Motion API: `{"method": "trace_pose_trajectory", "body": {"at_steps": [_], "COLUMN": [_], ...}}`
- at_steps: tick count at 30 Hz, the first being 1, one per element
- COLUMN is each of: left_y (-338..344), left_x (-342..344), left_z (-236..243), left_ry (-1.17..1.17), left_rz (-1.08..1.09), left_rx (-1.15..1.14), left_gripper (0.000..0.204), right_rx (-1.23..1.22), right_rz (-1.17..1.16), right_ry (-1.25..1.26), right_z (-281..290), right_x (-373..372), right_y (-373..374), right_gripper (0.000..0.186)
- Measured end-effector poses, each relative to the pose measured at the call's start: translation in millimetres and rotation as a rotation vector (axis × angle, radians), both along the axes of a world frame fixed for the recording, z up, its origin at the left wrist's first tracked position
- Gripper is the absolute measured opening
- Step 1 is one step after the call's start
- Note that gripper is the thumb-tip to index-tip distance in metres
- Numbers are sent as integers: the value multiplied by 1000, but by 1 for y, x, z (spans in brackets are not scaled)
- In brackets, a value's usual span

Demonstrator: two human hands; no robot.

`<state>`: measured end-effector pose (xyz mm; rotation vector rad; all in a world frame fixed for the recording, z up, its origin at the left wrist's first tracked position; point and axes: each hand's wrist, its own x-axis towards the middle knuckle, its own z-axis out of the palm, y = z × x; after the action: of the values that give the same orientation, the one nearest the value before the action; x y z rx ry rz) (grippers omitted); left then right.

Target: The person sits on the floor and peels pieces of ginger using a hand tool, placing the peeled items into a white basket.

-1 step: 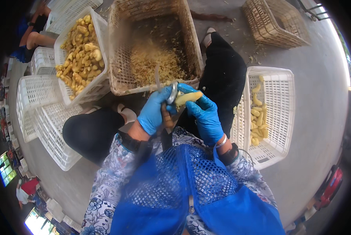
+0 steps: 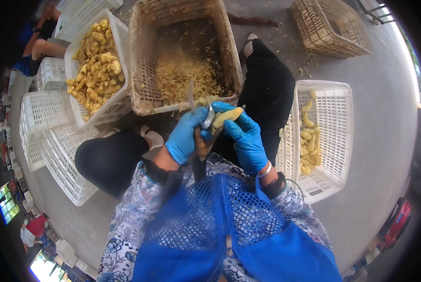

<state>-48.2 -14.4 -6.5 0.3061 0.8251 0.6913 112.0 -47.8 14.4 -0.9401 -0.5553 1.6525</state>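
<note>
My left hand (image 2: 186,133), in a blue glove, is closed around a wooden-handled knife (image 2: 200,144). Its brown handle shows below the fist and a thin grey blade stands up above it. By the left thumb is a shiny metal piece (image 2: 208,117), whose exact shape I cannot make out. In my right hand (image 2: 246,138), also gloved in blue, a pale yellow ginger piece (image 2: 228,117) is pinched between thumb and fingers. One end of the ginger faces the metal piece; the contact between them is too small to tell.
A stained crate (image 2: 140,101) with yellowish peelings stands ahead. Left of it, a white crate (image 2: 75,105) is heaped with knobby ginger. Smooth ginger pieces lie in the white crate (image 2: 333,127) on my right. More crates stand far right (image 2: 330,28) and left (image 2: 69,162). Another person sits far left.
The ginger piece has turned slightly in my right fingers, and the metal piece by my left thumb has shifted a little. Both hands stay in nearly the same place.
</note>
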Motion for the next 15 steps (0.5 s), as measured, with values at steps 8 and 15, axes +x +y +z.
{"method": "trace_pose_trajectory", "body": {"at_steps": [8,15], "left_y": [16,19], "left_x": [-30,-1], "left_z": [-2,31], "left_ry": [603,1353], "left_rz": [-179,-304], "left_rx": [373,1374], "left_gripper": [17,25], "right_rx": [-43,-159], "right_rz": [-18,121], "right_ry": [12,-30], "right_z": [-4,0], "right_x": [7,11], "right_y": [5,-1], "right_gripper": [36,37]}}
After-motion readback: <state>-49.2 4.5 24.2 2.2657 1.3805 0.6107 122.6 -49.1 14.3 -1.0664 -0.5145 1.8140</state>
